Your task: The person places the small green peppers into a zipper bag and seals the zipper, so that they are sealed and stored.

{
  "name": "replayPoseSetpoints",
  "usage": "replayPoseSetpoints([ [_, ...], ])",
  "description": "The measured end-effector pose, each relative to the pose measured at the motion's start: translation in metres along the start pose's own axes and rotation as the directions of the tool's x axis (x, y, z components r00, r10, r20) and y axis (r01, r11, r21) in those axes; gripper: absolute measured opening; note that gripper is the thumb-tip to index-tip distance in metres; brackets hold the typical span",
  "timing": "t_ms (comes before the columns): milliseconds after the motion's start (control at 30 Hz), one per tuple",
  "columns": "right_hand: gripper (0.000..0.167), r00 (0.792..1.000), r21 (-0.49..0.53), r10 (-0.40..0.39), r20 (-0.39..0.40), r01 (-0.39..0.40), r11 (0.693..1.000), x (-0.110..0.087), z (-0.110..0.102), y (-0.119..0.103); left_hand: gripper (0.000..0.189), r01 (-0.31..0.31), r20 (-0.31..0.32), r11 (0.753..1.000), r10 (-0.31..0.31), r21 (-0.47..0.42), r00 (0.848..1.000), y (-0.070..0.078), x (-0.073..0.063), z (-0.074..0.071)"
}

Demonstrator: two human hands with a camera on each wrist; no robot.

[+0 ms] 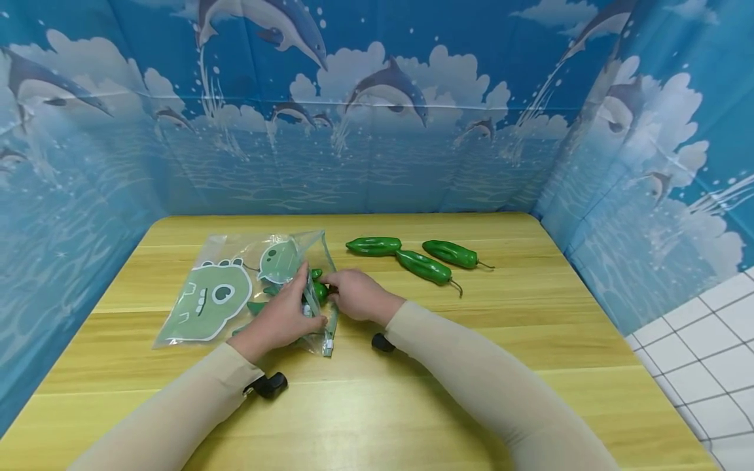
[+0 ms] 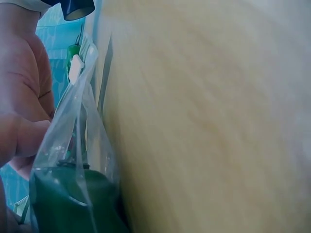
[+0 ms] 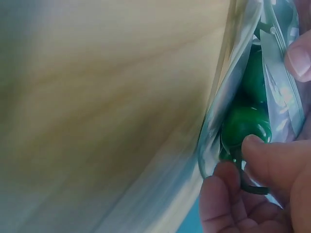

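A clear zip bag (image 1: 209, 304) with green cartoon prints lies on the table, its mouth facing right. My left hand (image 1: 283, 317) holds the bag by its mouth, thumb and fingers spread along the edge. At that opening, my right hand (image 1: 359, 296) pinches the stem of a green pepper (image 3: 243, 126) between thumb and fingers. The pepper's body is inside the mouth, beside another green pepper (image 3: 253, 77). Through the plastic in the left wrist view shows a dark green pepper (image 2: 73, 199). The bag's prints partly hide what lies deeper inside.
Three green peppers lie right of the bag: one at the back (image 1: 374, 246), one touching its end (image 1: 425, 267), one farther right (image 1: 450, 254). A dolphin-print curtain (image 1: 377, 163) stands behind the wooden table (image 1: 501, 333). White tiles (image 1: 707, 353) show at right.
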State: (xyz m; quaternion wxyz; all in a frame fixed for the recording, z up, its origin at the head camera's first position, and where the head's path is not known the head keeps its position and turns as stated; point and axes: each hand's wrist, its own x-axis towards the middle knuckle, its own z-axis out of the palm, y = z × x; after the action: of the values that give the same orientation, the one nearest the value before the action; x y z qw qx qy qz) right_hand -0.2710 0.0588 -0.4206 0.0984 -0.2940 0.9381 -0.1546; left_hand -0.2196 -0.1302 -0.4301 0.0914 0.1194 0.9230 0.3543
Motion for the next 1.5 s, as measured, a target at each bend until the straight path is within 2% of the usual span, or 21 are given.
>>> replayPoseSetpoints([
  [167, 0.037, 0.999, 0.026, 0.043, -0.020, -0.043, 0.999, -0.0036, -0.0010, 0.0070, 0.124, 0.001, -0.001, 1.000, -0.001, 0.008, 1.000, -0.0002, 0.0007, 0.0002],
  [300, 0.027, 0.999, 0.021, 0.031, -0.036, -0.030, 0.999, -0.0047, -0.0019, 0.0075, 0.125, -0.002, 0.000, 1.000, 0.002, 0.007, 1.000, -0.0009, 0.0013, 0.0002],
  [533, 0.028, 0.999, -0.022, -0.024, -0.042, 0.023, 0.999, -0.0013, 0.0014, 0.0021, 0.124, 0.009, 0.010, 1.000, -0.009, 0.003, 1.000, -0.0015, 0.0006, 0.0009],
  [800, 0.024, 0.998, 0.012, 0.042, -0.045, -0.042, 0.999, -0.0030, 0.0002, 0.0056, 0.124, 0.013, 0.011, 1.000, -0.013, 0.006, 1.000, -0.0006, 0.0006, 0.0011],
  [1000, 0.023, 0.999, -0.021, 0.001, -0.052, -0.002, 1.000, -0.0002, 0.0008, 0.0034, 0.123, 0.013, 0.014, 1.000, -0.013, 0.003, 1.000, -0.0010, 0.0009, 0.0006],
  [1500, 0.026, 0.999, 0.031, -0.016, -0.046, 0.017, 0.999, 0.0017, 0.0041, 0.0017, 0.123, 0.022, 0.014, 1.000, -0.022, 0.013, 1.000, 0.0000, 0.0003, 0.0007],
])
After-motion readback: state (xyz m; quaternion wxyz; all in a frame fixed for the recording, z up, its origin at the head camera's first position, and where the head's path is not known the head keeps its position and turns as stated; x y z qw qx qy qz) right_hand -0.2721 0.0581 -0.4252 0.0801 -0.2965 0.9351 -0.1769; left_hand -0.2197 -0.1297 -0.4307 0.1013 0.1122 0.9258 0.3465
